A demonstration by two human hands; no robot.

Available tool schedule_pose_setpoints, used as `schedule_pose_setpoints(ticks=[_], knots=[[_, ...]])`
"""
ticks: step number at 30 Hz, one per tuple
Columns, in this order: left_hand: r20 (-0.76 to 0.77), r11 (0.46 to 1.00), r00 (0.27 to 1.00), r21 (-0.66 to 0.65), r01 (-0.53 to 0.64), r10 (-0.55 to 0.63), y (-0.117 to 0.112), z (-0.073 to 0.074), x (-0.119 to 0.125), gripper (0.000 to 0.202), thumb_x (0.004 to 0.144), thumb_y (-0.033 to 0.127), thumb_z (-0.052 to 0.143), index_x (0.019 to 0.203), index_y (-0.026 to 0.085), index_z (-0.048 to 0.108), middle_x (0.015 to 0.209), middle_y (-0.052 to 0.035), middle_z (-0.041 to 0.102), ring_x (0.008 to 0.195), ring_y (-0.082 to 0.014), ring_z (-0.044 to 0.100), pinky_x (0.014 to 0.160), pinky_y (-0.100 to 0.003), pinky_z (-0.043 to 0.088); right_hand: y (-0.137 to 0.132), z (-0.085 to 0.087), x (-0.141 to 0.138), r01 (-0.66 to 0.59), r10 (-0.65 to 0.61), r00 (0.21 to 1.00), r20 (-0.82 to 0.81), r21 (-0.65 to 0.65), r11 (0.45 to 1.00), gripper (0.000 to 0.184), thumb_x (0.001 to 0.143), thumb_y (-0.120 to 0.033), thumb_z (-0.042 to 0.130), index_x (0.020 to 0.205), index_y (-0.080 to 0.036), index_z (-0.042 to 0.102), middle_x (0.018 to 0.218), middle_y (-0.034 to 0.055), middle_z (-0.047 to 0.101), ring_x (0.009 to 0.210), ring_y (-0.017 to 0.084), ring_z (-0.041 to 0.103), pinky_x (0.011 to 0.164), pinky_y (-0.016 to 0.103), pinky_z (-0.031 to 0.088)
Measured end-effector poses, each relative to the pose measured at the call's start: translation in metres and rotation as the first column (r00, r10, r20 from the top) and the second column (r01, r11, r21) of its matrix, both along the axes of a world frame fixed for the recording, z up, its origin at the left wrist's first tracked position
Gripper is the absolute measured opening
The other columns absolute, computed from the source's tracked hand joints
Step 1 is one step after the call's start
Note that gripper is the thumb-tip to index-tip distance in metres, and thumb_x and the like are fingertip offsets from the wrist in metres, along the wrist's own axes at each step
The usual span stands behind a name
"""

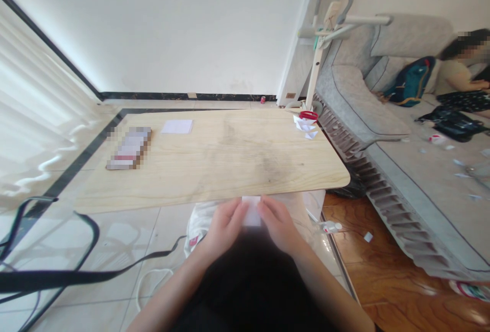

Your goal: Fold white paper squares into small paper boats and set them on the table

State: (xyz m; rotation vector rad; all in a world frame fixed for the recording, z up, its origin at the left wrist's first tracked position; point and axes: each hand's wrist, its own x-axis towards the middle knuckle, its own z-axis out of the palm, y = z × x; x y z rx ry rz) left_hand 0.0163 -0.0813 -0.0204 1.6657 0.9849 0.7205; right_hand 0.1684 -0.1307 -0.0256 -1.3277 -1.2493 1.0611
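Observation:
Between my two hands, just in front of the table's near edge, is a small white sheet of paper. My left hand grips its left side, thumb along the front. On the opposite side my right hand pinches the sheet the same way. The paper looks upright and slightly blurred; whether it has a crease I cannot tell. Beyond it lies the pale wooden table. A flat white stack of paper rests at its far left, and several folded white paper pieces sit at the far right corner.
Red-handled scissors lie by the folded pieces. A pixelated, phone-shaped object is on the table's left. To the right stand a grey sofa with a seated person, and a plastic bottle near the floor. Black straps cross the lower left.

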Motion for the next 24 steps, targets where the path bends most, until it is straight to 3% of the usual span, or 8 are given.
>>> schedule_pose_setpoints(ticks=[5,10,15,24], knots=[[-0.064,0.995,0.998,0.1,0.022,-0.016,-0.0018,0.0039,-0.0008,0.039,0.095,0.034,0.042,0.059,0.018,0.048,0.057,0.0024,0.05,0.056,-0.012,0.047,0.054,-0.024,0.035,0.0005,0.0027,-0.0006,0.052,-0.052,0.998,-0.042,0.009,0.999,0.029,0.093,-0.037,0.051,0.068,-0.021,0.05,0.058,-0.0042,0.047,0.058,0.014,0.046,0.055,0.025,0.037],[-0.004,0.998,1.0,0.061,0.004,-0.004,-0.0005,0.0002,0.0008,0.039,0.093,0.036,0.045,0.059,0.018,0.05,0.056,0.0026,0.05,0.056,-0.0122,0.047,0.053,-0.023,0.037,-0.0018,0.0062,-0.0003,0.076,-0.075,0.997,-0.025,0.061,0.995,0.026,0.091,-0.034,0.053,0.068,-0.02,0.052,0.06,-0.0035,0.05,0.059,0.013,0.048,0.057,0.026,0.037],[0.069,0.999,0.997,-0.002,-0.044,0.044,0.0007,0.0043,0.0031,0.021,0.09,0.033,0.052,0.08,0.018,0.063,0.073,-0.0004,0.063,0.069,-0.0152,0.057,0.062,-0.024,0.045,-0.0028,0.0043,0.0012,0.078,-0.081,0.996,0.041,0.085,0.993,0.026,0.092,-0.031,0.052,0.069,-0.02,0.052,0.061,-0.0035,0.049,0.059,0.013,0.047,0.058,0.026,0.037],[0.049,0.997,0.997,-0.047,-0.064,0.066,0.0041,0.0004,0.0041,0.027,0.09,0.04,0.054,0.081,0.017,0.063,0.071,-0.0011,0.066,0.065,-0.0153,0.058,0.06,-0.025,0.045,-0.0021,0.002,0.0026,0.097,-0.11,0.983,0.144,0.089,0.991,0.025,0.094,-0.032,0.051,0.072,-0.02,0.055,0.063,-0.0024,0.052,0.061,0.014,0.049,0.058,0.027,0.037]])
